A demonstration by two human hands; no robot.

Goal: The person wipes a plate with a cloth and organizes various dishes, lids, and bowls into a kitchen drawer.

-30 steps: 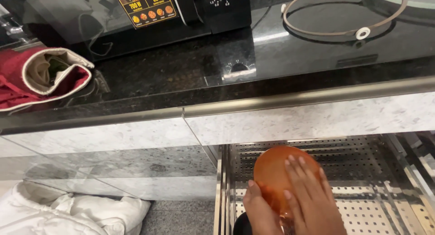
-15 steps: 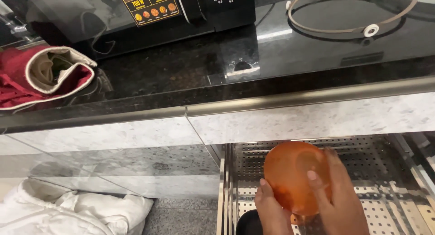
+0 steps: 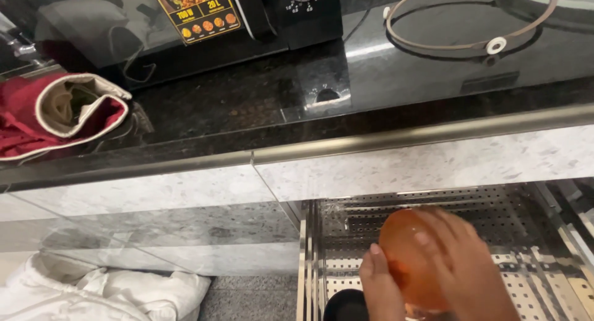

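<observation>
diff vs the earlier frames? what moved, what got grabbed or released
The orange bowl moved right and lower over the perforated steel tray. Both hands kept hold of it: the left hand at its left edge, the right hand sliding across its back, fingers now curled over the top. Nothing was let go. The red oven mitt, microwave and white cloth stayed put.

Up and to the left of our hands, a red oven mitt (image 3: 55,113) lies on the black granite table (image 3: 247,104). Straight above them stands a black microwave (image 3: 260,14), with a roller ring (image 3: 470,21) to its right. A white cloth (image 3: 93,290) lies crumpled on the floor, far left.
</observation>
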